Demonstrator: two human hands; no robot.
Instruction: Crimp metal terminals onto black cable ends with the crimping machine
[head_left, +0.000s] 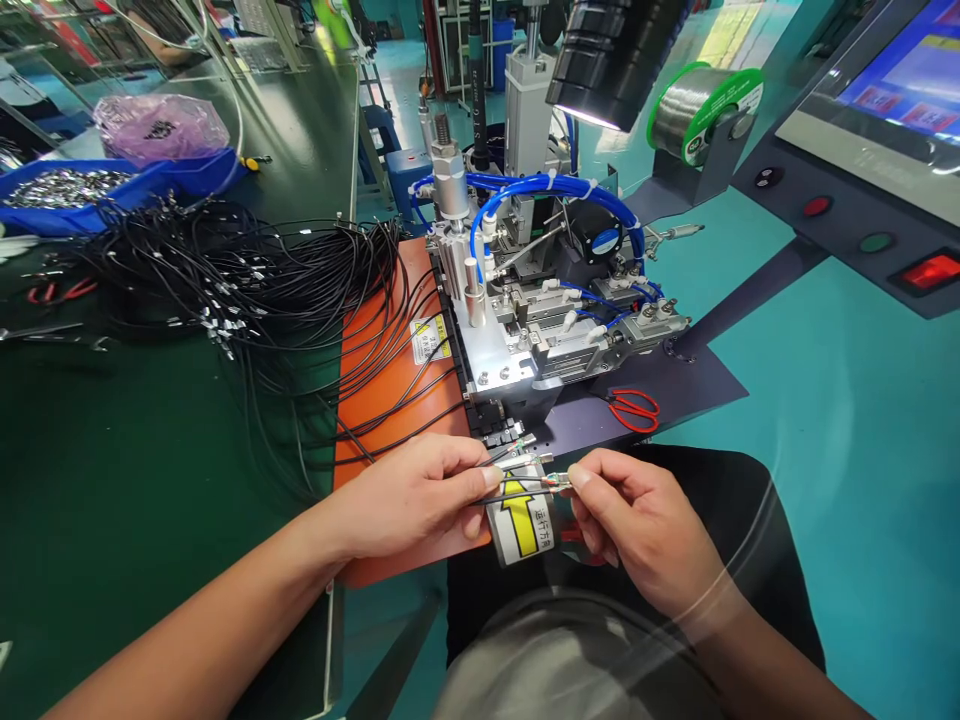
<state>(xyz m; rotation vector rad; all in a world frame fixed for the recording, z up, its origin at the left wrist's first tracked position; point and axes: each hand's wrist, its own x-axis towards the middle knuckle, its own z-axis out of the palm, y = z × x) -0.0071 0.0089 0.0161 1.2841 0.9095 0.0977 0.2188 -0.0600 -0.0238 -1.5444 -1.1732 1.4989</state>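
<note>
My left hand pinches several thin black cables between thumb and fingers, over the front end of the machine. Their bared ends with small metal connectors point to the right. My right hand has its thumb and finger closed on the metal connector at the tip of one cable. Two more cable ends stick out just above it. Beneath them lies a curved plate with a yellow arrow label. Red handles show partly behind my right fingers.
A soldering machine with blue air hoses stands ahead, beside an orange board. A large bundle of black cables covers the green table at left. Red-handled scissors, a solder spool, blue bins and a control panel surround it.
</note>
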